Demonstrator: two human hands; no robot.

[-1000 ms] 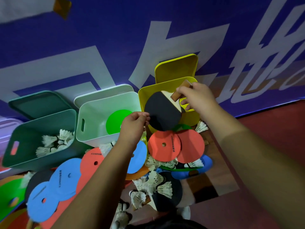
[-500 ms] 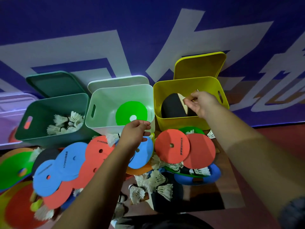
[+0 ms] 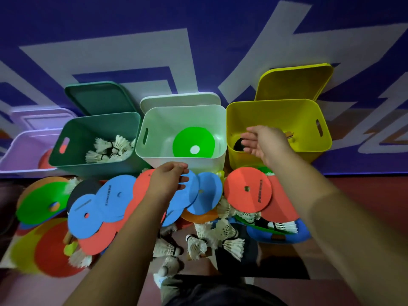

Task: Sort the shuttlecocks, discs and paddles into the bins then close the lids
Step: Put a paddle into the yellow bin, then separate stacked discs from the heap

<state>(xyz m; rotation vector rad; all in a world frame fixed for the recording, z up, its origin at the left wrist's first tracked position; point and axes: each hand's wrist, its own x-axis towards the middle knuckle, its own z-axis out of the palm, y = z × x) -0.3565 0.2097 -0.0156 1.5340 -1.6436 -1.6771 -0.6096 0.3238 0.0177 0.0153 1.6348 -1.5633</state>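
Head view: right hand (image 3: pixel 262 142), fingers loose and empty, hovers over the glossy yellow bin (image 3: pixel 276 113), round black paddle (image 3: pixel 238 145) beneath; left hand (image 3: pixel 170 182) lies on a flat blue disc (image 3: pixel 188 196), grip unclear.

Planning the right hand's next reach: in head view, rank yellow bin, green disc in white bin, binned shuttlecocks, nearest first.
1. yellow bin, right under the right hand
2. green disc, left, in the white bin
3. shuttlecocks, farthest left, dark green bin
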